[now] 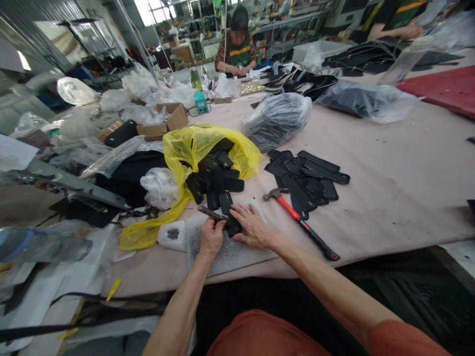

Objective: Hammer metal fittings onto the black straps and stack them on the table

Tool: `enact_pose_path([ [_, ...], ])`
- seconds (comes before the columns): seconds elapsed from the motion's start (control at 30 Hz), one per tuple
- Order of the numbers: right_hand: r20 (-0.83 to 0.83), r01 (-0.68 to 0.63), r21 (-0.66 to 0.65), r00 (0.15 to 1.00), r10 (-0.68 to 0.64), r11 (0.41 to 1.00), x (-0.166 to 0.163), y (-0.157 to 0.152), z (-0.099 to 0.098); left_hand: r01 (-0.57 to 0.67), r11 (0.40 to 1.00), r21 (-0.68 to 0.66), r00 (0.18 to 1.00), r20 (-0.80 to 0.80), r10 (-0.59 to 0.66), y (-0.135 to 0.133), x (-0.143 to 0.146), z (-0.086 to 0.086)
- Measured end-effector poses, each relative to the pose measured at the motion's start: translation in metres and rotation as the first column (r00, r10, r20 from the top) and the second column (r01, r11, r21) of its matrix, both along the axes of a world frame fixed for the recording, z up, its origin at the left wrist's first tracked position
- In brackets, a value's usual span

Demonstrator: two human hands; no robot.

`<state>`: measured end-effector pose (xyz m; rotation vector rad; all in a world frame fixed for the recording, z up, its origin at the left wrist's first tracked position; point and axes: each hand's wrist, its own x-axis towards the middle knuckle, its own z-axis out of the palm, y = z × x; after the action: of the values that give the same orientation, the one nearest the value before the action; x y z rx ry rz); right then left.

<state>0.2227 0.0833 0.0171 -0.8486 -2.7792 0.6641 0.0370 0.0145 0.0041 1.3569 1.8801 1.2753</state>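
My left hand (211,238) is closed around a slim dark tool with a metallic edge (212,212), whose exact kind I cannot make out. Its near end sits close to a black strap-like piece (225,203). Fingers spread, my right hand (253,226) lies flat against the side of that piece. Both hands are over a grey-white slab (211,262). Behind them, a yellow plastic bag (178,148) spills several similar black pieces. A claw hammer (297,217) with a red and black handle lies to the right of my right hand.
More black pieces (311,178) are piled beyond the hammer. A small white block (172,235) sits left of the slab. Farther back are a grey plastic-wrapped bundle (278,118), a cardboard box (166,121) and clear bags. A person (237,47) works across the table.
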Motion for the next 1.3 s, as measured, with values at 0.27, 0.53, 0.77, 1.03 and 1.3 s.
enact_pose_path([
  [0.27, -0.018, 0.137, -0.031, 0.990, -0.137, 0.990, 0.009, -0.016, -0.004, 0.093, 0.995, 0.032, 0.995, 0.033, -0.094, -0.008, 0.012, -0.006],
  [0.53, -0.078, 0.280, -0.029, 0.957, -0.281, 0.960, 0.005, -0.016, -0.008, 0.155, 0.987, 0.033, 0.987, -0.037, -0.154, -0.009, 0.014, -0.012],
  [0.77, -0.111, 0.283, -0.007, 0.953, -0.282, 0.959, 0.006, -0.015, -0.009, 0.142, 0.989, 0.048, 0.985, -0.105, -0.137, -0.008, 0.016, -0.013],
  [1.03, -0.134, 0.286, -0.009, 0.949, -0.284, 0.958, 0.007, -0.015, -0.012, 0.193, 0.978, 0.082, 0.939, -0.305, -0.160, -0.007, 0.021, -0.018],
  [1.3, -0.135, 0.273, -0.012, 0.953, -0.272, 0.962, 0.009, -0.016, -0.013, 0.113, 0.993, 0.028, 0.947, -0.307, -0.099, -0.004, 0.028, -0.013],
])
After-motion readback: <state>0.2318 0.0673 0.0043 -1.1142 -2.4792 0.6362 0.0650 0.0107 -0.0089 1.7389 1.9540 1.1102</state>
